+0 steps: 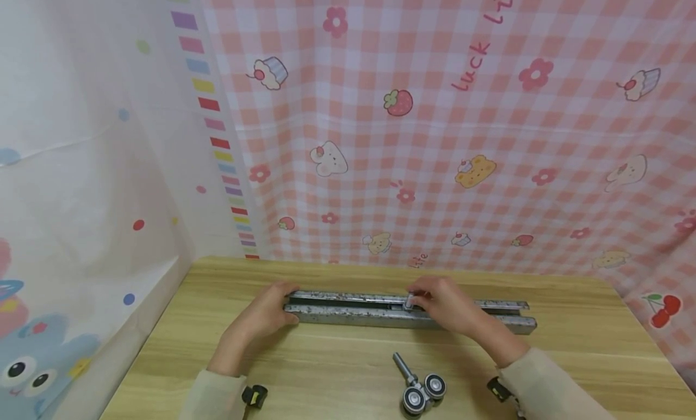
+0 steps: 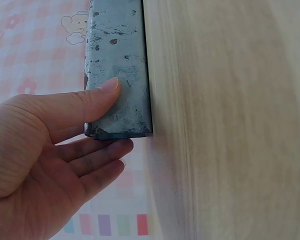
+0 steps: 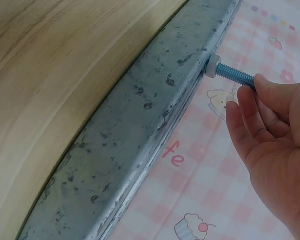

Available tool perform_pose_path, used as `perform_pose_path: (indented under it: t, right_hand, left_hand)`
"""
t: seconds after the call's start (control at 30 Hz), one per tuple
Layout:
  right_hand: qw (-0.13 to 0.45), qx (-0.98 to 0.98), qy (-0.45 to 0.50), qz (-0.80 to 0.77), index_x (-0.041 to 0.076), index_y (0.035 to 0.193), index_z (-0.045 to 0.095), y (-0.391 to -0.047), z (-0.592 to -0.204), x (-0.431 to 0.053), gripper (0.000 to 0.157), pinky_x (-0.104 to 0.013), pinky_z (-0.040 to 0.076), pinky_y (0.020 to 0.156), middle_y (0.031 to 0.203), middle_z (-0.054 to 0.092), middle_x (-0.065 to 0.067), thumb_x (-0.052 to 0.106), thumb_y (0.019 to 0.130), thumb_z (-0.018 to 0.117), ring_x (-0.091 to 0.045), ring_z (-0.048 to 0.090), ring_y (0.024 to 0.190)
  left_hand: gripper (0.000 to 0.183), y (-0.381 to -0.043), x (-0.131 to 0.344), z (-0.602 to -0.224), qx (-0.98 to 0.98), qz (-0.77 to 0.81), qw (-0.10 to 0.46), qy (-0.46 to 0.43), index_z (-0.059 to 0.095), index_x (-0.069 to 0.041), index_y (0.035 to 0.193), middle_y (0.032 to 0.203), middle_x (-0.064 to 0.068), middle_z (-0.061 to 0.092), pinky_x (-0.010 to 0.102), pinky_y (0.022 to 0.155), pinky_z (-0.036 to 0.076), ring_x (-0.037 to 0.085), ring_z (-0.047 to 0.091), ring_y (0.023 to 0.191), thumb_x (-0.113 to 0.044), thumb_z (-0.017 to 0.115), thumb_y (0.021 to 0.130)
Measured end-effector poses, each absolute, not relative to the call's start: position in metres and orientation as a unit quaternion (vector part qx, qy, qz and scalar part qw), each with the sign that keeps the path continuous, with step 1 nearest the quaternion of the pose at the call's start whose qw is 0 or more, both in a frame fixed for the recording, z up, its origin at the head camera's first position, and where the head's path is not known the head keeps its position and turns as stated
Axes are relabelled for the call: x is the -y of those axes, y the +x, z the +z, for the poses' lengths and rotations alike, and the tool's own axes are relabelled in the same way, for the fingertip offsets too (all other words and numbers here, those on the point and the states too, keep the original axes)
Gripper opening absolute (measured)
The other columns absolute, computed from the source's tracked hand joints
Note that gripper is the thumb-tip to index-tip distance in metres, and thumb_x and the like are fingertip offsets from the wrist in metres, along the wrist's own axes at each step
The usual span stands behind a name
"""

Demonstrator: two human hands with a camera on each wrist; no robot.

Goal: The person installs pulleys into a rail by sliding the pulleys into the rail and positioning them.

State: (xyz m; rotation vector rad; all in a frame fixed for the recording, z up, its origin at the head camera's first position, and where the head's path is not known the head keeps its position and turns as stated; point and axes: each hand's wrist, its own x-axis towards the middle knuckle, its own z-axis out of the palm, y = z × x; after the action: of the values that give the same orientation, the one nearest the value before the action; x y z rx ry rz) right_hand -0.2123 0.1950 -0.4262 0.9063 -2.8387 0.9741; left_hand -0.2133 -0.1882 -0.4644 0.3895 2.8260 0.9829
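A grey, scuffed metal rail (image 1: 348, 316), slotted along its top, lies lengthwise on the table. My left hand (image 1: 263, 312) grips its left end; in the left wrist view the thumb (image 2: 104, 97) presses the front face while the other fingers reach round the end. Farther right along the rail, my right hand (image 1: 451, 305) pinches the tip of a threaded bolt (image 3: 236, 75) between thumb and fingers. The bolt stands up out of the slot, with a hex nut (image 3: 213, 66) at the slot's edge. Whatever the bolt joins inside the rail is hidden.
Nearer to me on the wooden table (image 1: 326, 365) lies a roller trolley (image 1: 414, 400) with black-and-silver wheels and a long bolt, between my forearms. A pink checked cloth (image 1: 353, 136) hangs behind the table, and a white patterned cloth (image 1: 98, 178) hangs at the left.
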Motion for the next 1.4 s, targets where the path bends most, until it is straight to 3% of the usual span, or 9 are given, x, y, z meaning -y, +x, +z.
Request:
perform_pose_path:
  t: [1.4]
  right_hand:
    - [0.013, 0.891, 0.370, 0.263, -0.001, 0.116, 0.076, -0.221, -0.424, -0.151, 0.018, -0.029, 0.062, 0.076, 0.105, 0.076, -0.010, 0.000, 0.099, 0.070, -0.019, 0.073, 0.092]
  left_hand:
    - [0.060, -0.212, 0.189, -0.467, -0.933, 0.329, 0.052, 0.138, 0.062, 0.008, 0.137, 0.136, 0.024, 0.063, 0.053, 0.106, 0.051, 0.041, 0.060, 0.126, 0.002, 0.087, 0.082]
